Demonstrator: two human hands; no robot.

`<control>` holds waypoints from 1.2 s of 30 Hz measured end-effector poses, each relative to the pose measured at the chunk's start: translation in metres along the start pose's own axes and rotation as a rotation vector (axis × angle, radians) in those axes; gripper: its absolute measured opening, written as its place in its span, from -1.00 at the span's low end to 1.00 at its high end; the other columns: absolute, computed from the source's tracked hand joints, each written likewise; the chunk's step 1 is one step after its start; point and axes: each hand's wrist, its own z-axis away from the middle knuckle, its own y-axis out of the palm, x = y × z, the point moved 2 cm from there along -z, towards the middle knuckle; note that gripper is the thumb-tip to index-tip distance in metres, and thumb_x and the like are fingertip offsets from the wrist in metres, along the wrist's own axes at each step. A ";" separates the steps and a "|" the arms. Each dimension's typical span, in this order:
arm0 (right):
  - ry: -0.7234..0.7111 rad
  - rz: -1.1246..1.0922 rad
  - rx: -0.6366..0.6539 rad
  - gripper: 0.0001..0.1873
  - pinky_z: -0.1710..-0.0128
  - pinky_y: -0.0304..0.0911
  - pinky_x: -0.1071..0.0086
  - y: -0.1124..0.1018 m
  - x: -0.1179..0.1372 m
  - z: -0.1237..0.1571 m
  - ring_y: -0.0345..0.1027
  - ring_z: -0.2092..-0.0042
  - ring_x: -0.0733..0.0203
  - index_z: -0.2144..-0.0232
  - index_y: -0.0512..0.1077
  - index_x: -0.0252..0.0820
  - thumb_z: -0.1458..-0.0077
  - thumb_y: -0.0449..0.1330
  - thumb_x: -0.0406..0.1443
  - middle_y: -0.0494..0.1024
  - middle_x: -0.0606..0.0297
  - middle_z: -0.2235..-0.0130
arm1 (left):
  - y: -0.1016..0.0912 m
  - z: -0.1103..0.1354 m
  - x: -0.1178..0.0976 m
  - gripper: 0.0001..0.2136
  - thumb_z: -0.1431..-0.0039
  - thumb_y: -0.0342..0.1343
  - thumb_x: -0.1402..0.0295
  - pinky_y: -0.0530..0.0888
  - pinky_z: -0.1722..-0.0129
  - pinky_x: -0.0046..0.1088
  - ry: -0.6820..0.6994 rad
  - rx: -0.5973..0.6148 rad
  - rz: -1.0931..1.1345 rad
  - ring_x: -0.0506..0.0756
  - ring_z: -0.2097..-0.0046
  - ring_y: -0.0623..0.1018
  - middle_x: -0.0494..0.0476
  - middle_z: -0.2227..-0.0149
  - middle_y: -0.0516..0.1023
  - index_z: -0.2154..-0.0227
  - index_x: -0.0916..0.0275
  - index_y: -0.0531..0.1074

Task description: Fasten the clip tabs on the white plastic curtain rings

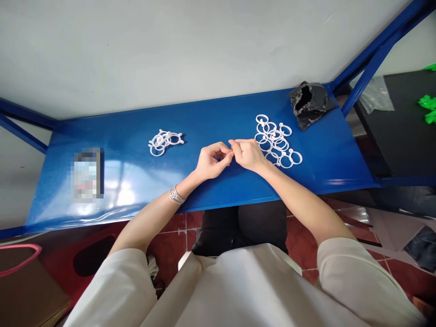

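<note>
Worktop: a blue metal worktop [204,118] runs left to right against a white wall [170,50], with blue metal frame bars at both ends.

Floor left: a pink loop [17,260] lies over a cardboard box [30,295], left of the red tile floor [166,240].

Left end: a flat object [87,173] lies on the worktop, too blurred to tell what it is.

Left rings: a small tangled pile of white plastic rings [165,142] lies left of the hands, near the far edge.

Left hand: the left hand [213,162] rests above the worktop's near edge, a silver bracelet [176,195] on its wrist. Its fingers [223,152] curl inward and meet the right hand's fingertips.

Right hand: the right hand [248,155] sits just beside the right rings. Its fingers [235,144] pinch toward the left hand; anything held between them is hidden, so I cannot tell whether they grip something.

Right rings: a larger spread of white rings [276,141] lies linked and overlapping, touching the right hand.

Far right: a torn black plastic bag [309,104] sits at the worktop's far edge. Beyond the frame, green pieces [428,103] and a see-through plastic sheet [374,94] lie on a black surface [402,131].
</note>
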 end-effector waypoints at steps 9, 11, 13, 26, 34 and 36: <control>0.050 -0.217 0.064 -0.11 0.36 0.13 0.24 -0.011 -0.005 -0.004 0.26 0.46 0.22 0.60 0.22 -0.08 -0.45 -0.11 0.44 0.35 0.30 0.54 | -0.007 -0.007 0.001 -0.65 -0.50 0.28 0.06 0.44 0.47 -0.54 0.118 -0.014 -0.232 -0.07 0.49 0.50 0.11 0.36 0.67 0.28 0.25 0.62; 0.042 -0.236 0.075 -0.11 0.34 0.15 0.24 -0.014 -0.008 -0.005 0.27 0.43 0.20 0.58 0.26 -0.09 -0.42 -0.05 0.46 0.36 0.30 0.51 | -0.010 -0.010 0.002 -0.64 -0.51 0.27 0.04 0.42 0.48 -0.54 0.123 -0.010 -0.248 -0.07 0.49 0.49 0.11 0.37 0.67 0.28 0.25 0.62; 0.030 -0.264 0.104 -0.11 0.33 0.16 0.24 -0.015 -0.010 -0.006 0.29 0.41 0.19 0.56 0.32 -0.10 -0.37 0.00 0.49 0.39 0.29 0.47 | -0.013 -0.012 0.004 -0.61 -0.50 0.26 -0.01 0.42 0.48 -0.53 0.112 0.003 -0.259 -0.07 0.50 0.48 0.10 0.39 0.65 0.28 0.25 0.62; 0.085 -0.274 0.156 -0.17 0.40 0.15 0.23 -0.017 -0.018 -0.007 0.26 0.45 0.21 0.45 0.56 -0.13 -0.03 0.37 0.51 0.54 0.22 0.39 | -0.066 -0.025 -0.030 -0.56 -0.42 0.32 -0.06 0.47 0.40 -0.44 0.112 -0.210 -0.342 0.00 0.45 0.53 0.09 0.45 0.62 0.40 0.21 0.61; 0.069 -0.272 0.167 -0.15 0.38 0.23 0.22 -0.016 -0.015 -0.007 0.29 0.42 0.19 0.43 0.55 -0.11 -0.06 0.30 0.54 0.57 0.18 0.36 | -0.275 0.056 -0.067 -0.74 -0.16 0.40 0.33 0.48 -0.29 -0.06 -0.407 -0.812 -1.085 0.21 -0.02 0.57 0.16 0.10 0.58 0.13 0.24 0.53; 0.067 -0.265 0.161 -0.15 0.38 0.24 0.22 -0.016 -0.016 -0.008 0.31 0.41 0.18 0.42 0.55 -0.11 -0.07 0.29 0.54 0.57 0.18 0.36 | -0.317 0.083 -0.069 -0.45 -0.03 0.48 0.32 0.25 -0.51 0.18 -0.656 -0.771 -1.237 0.38 -0.34 0.40 0.24 -0.13 0.49 -0.08 0.20 0.44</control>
